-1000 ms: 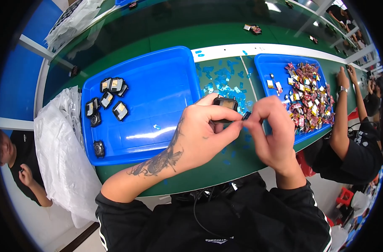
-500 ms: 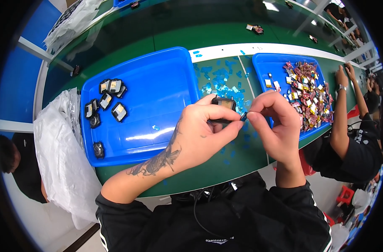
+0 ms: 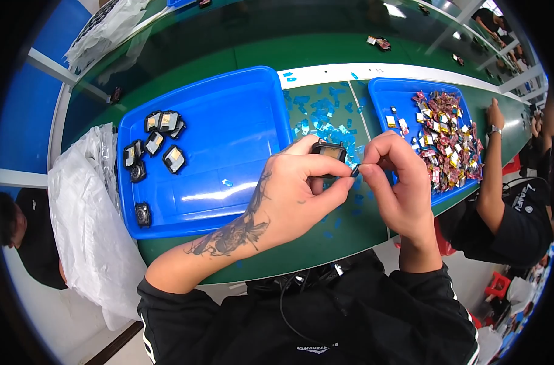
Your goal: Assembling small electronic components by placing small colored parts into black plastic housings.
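My left hand [image 3: 310, 185] holds a small black device housing [image 3: 332, 151] with a tan inner face, gripped by its curled fingers. Its thumb and forefinger meet at a small dark blue piece [image 3: 355, 171], just beside the housing. The thumb and forefinger of my right hand [image 3: 401, 188] pinch the other side of that piece, so the two hands nearly touch. Fingers hide part of the housing and most of the piece. Beneath and beyond the hands, blue film scraps [image 3: 322, 115] lie scattered on the green table [image 3: 277, 255].
On the left, a blue tray [image 3: 228, 97] holds several similar black housings [image 3: 174, 159]. A second blue tray [image 3: 380, 91] at right is heaped with small parts [image 3: 450, 131]. White plastic sheeting [image 3: 85, 231] hangs at the left edge. A co-worker's arm [image 3: 491, 158] reaches in at far right.
My hands keep the same pinch, with only a slight shift. Parts on the far green surface have slid to the right. One of the co-worker's hands has moved away from the other.
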Action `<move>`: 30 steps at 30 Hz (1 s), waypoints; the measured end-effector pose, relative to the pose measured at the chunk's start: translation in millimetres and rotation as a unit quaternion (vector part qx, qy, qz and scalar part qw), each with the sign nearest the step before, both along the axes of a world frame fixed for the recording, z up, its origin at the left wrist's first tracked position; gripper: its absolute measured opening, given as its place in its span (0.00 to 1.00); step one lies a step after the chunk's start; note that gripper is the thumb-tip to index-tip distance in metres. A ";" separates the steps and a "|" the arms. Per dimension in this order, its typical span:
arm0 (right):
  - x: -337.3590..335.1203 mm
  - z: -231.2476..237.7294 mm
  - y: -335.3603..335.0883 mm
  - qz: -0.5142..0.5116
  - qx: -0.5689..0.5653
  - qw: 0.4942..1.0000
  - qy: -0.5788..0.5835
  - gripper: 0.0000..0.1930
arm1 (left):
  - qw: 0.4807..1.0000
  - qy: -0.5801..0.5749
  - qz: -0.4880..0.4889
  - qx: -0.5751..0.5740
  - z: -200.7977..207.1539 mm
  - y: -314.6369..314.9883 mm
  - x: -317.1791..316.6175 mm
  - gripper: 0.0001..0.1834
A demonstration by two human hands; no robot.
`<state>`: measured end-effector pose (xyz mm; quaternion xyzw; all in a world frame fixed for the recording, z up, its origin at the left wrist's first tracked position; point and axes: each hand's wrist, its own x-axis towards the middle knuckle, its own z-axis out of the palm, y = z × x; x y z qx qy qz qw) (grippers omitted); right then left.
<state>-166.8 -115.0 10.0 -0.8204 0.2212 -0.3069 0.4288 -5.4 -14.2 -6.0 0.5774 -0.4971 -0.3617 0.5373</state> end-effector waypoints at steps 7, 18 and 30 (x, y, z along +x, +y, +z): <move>7.6 -6.1 14.0 -0.010 -0.235 0.972 0.001 0.11 | 0.998 0.058 0.003 0.022 -1.8 -1.8 2.8 0.09; -8.2 -4.0 -8.8 -0.035 -0.159 0.980 0.116 0.09 | 0.968 0.215 -0.037 0.121 7.5 -6.5 9.9 0.08; -7.3 -13.0 -4.9 0.132 0.242 0.947 -0.166 0.11 | 0.936 0.283 -0.156 0.137 13.6 -4.8 8.6 0.08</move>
